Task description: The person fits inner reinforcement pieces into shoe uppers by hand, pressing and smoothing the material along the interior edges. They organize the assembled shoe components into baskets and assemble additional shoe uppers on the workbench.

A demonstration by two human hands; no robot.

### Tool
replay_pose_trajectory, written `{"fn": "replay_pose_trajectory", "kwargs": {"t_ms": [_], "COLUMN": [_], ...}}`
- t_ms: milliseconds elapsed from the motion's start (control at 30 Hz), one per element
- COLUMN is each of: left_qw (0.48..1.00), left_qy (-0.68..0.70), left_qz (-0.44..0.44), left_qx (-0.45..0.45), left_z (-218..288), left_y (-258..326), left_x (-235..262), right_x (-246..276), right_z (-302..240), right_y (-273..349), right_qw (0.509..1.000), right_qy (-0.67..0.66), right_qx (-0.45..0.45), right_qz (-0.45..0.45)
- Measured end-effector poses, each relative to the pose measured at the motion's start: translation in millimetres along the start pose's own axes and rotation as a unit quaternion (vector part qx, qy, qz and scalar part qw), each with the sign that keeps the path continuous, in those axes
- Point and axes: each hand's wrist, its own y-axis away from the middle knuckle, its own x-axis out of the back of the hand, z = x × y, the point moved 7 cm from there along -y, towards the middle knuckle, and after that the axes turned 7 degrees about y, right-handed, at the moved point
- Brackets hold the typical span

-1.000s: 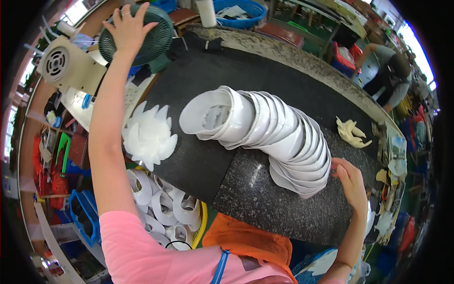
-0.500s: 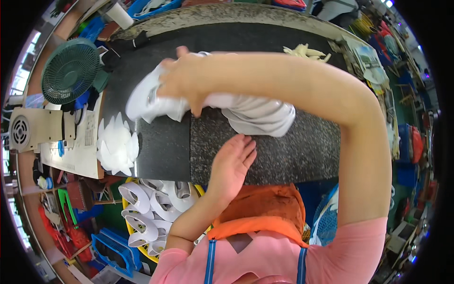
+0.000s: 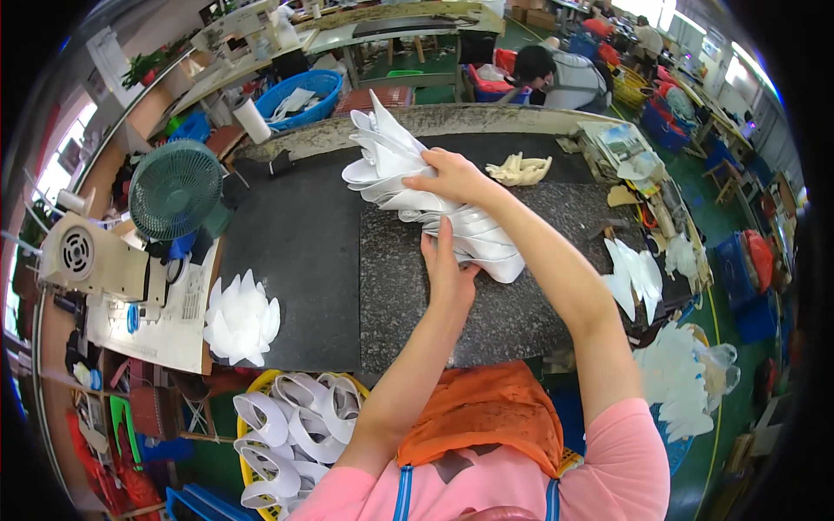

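White curved pieces, stacked
Our right hand grasps them; our left hand touches them, grip unclear.

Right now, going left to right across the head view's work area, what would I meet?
Cream machine → loose white pile → white stack → white pieces by the bench's right edge → blue bin.

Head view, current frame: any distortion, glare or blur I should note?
Head view: fisheye distortion bows the mottled pale ledge; bright white window panes at upper right look washed out. Same head view: the stacked white curved pieces, bare left hand and bare right hand show no obvious blur.
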Motion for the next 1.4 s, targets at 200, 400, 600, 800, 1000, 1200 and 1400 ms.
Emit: {"fn": "replay_pose_trajectory", "kwargs": {"t_ms": [200,400,600,800,1000,1200,1400], "left_qw": [0.973,0.891,0.663,0.324,0.055,0.126,0.287], "left_qy": [-0.016,-0.076,-0.261,-0.475,-0.555,-0.660,-0.557], "left_qz": [-0.161,-0.405,-0.599,-0.709,-0.660,-0.470,-0.397], "left_qx": [0.163,0.191,0.364,0.409,0.504,0.572,0.670], "left_z": [-39.1,-89.0,-240.7,-332.8,-335.2,-361.4,-412.8], "left_y": [40.0,134.8,346.2,459.0,458.7,460.4,526.5], "left_x": [-44.5,-154.2,-149.2,36.5,188.4,201.8,176.9], "right_x": [76.8,216.3,248.8,3.1,-186.8,-174.1,-110.4], "right_z": [-19.5,-64.6,-120.4,-169.9,-181.2,-132.4,-91.5], "right_y": [92.8,250.8,595.4,800.9,822.7,878.4,983.1], "right_qw": [0.970,0.828,0.628,0.237,0.021,0.121,0.269], "right_qy": [0.174,0.371,0.106,-0.013,-0.218,-0.235,-0.147], "right_qx": [-0.045,-0.027,-0.358,-0.470,-0.551,-0.655,-0.739], "right_qz": [0.162,0.419,0.682,0.850,0.805,0.708,0.601]}}
